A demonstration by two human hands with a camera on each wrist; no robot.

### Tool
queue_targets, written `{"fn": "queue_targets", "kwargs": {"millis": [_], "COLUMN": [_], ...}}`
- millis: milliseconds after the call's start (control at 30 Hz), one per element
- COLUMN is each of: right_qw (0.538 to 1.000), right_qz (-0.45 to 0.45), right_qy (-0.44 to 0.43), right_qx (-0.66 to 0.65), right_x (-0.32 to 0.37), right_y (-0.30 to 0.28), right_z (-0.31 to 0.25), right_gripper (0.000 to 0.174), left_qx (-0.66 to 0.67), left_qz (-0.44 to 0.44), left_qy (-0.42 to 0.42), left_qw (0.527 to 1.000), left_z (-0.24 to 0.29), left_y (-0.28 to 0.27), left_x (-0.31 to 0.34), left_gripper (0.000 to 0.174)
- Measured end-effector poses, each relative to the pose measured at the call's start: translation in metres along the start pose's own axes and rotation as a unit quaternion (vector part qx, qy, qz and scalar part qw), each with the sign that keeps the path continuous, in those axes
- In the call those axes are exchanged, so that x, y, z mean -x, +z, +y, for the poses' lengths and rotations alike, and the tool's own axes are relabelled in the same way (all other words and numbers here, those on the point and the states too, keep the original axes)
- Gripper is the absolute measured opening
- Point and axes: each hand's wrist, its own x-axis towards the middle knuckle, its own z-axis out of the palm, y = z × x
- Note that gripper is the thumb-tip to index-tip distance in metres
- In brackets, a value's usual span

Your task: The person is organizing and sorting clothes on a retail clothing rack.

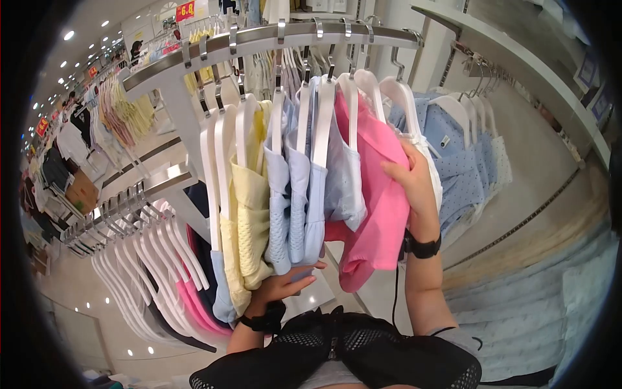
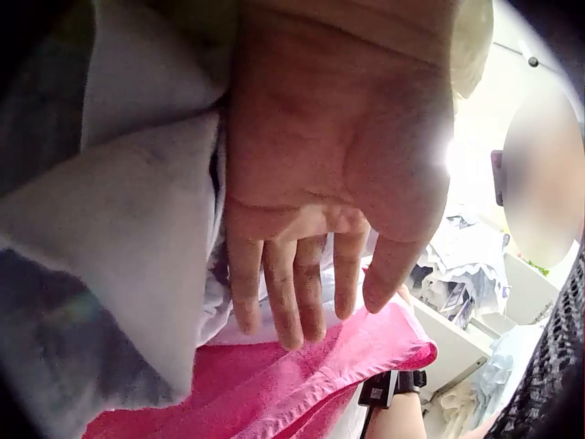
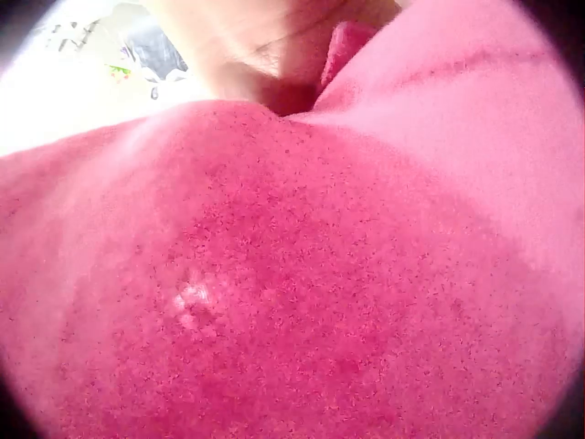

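Note:
Garments on white hangers hang from a metal rail (image 1: 282, 30) in the head view. The right hand (image 1: 414, 175) grips the edge of a pink garment (image 1: 376, 194); in the right wrist view the pink cloth (image 3: 274, 274) covers most of that hand (image 3: 265, 46). Below the light blue garments (image 1: 280, 207) and yellow garment (image 1: 251, 201), the left hand (image 1: 285, 285) has its fingers extended, partly hidden by their hems. In the left wrist view the left hand (image 2: 320, 183) shows its palm, fingers loosely straight, beside grey-white cloth (image 2: 137, 229) and the pink garment (image 2: 274, 389).
Lower left, a second rail (image 1: 162, 181) holds pink, white and dark garments on hangers. Blue dotted garments (image 1: 453, 168) hang to the right, under a shelf (image 1: 518, 61). Pale blue clothing (image 1: 518, 324) lies at lower right. Further racks (image 1: 123, 117) stand in the left background.

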Motion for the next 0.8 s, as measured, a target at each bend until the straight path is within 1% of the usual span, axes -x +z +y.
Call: {"fn": "queue_targets", "kwargs": {"millis": [67, 100, 133, 167, 200, 233, 267, 300, 333, 367, 400, 433, 467, 500, 533, 600, 633, 667, 700, 767, 800], "right_qw": [1.000, 1.000, 1.000, 1.000, 1.000, 0.999, 0.999, 1.000, 1.000, 1.000, 1.000, 1.000, 0.999, 0.999, 0.999, 0.998, 0.998, 0.998, 0.998, 0.998, 0.997], "right_qz": [0.007, 0.014, 0.018, 0.015, 0.007, 0.000, -0.003, -0.010, -0.016, -0.016, -0.017, -0.027, -0.036, -0.044, -0.042, -0.053, -0.053, -0.055, -0.058, -0.064, -0.067], "right_qy": [0.003, 0.010, 0.017, 0.020, 0.001, -0.015, -0.006, -0.001, 0.007, 0.002, 0.015, 0.008, 0.001, -0.005, 0.000, 0.018, 0.017, 0.006, -0.002, 0.013, 0.025], "right_qx": [0.002, 0.006, 0.011, 0.010, 0.029, 0.047, 0.044, 0.023, 0.001, 0.003, 0.002, -0.004, -0.009, 0.008, 0.007, -0.004, -0.004, -0.001, 0.000, -0.008, -0.013], "right_x": [0.008, 0.010, 0.011, 0.009, 0.007, 0.005, 0.004, 0.003, 0.002, 0.001, 0.000, -0.001, -0.002, -0.004, -0.003, -0.005, -0.007, -0.010, -0.013, -0.018, -0.019], "right_y": [-0.003, -0.004, -0.006, -0.010, -0.016, -0.021, -0.023, -0.024, -0.026, -0.028, -0.030, -0.032, -0.035, -0.040, -0.043, -0.046, -0.051, -0.055, -0.059, -0.069, -0.072], "right_z": [-0.004, -0.005, -0.005, -0.002, 0.004, 0.008, 0.007, 0.004, 0.002, 0.004, 0.005, 0.006, 0.007, 0.009, 0.007, 0.000, 0.000, 0.001, 0.002, 0.002, 0.002], "right_gripper": [0.041, 0.042, 0.042, 0.042, 0.042, 0.041, 0.041, 0.041, 0.040, 0.039, 0.039, 0.040, 0.040, 0.039, 0.039, 0.040, 0.040, 0.040, 0.040, 0.040, 0.039], "left_qx": [0.020, 0.021, -0.243, -0.481, -0.480, -0.349, -0.186, -0.163, 0.079, 0.042, -0.194, -0.222, -0.248, -0.264, -0.278, -0.161, -0.212, -0.198, -0.199, -0.174, -0.162], "left_qz": [-0.005, -0.004, 0.050, 0.097, 0.098, 0.025, -0.051, -0.074, -0.029, 0.160, 0.196, 0.241, 0.273, 0.329, 0.375, 0.401, 0.374, 0.389, 0.391, 0.453, 0.481], "left_qy": [-0.123, -0.126, 0.059, 0.237, 0.232, -0.004, -0.239, -0.241, -0.172, 0.040, 0.105, 0.126, 0.131, 0.127, 0.159, 0.159, 0.171, 0.138, 0.138, 0.046, 0.000], "left_qw": [0.992, 0.992, 0.967, 0.839, 0.840, 0.937, 0.952, 0.954, 0.982, 0.985, 0.955, 0.936, 0.920, 0.898, 0.870, 0.888, 0.887, 0.889, 0.888, 0.873, 0.862], "left_z": [0.001, -0.017, -0.048, -0.044, -0.039, -0.033, -0.016, -0.007, -0.008, -0.022, 0.001, -0.006, -0.001, 0.008, 0.010, 0.003, 0.003, 0.003, -0.026, -0.095, -0.130], "left_y": [-0.001, -0.002, -0.002, 0.000, 0.005, 0.009, 0.013, 0.019, 0.028, 0.047, 0.048, 0.051, 0.054, 0.059, 0.060, 0.055, 0.041, 0.042, 0.043, 0.019, -0.005], "left_x": [0.000, 0.000, -0.003, -0.008, -0.012, -0.020, -0.031, -0.041, -0.047, -0.071, -0.090, -0.108, -0.121, -0.134, -0.145, -0.163, -0.164, -0.162, -0.167, -0.142, -0.122], "left_gripper": [0.034, 0.034, 0.039, 0.044, 0.044, 0.038, 0.038, 0.051, 0.066, 0.085, 0.099, 0.110, 0.114, 0.111, 0.105, 0.090, 0.081, 0.073, 0.073, 0.046, 0.035]}}
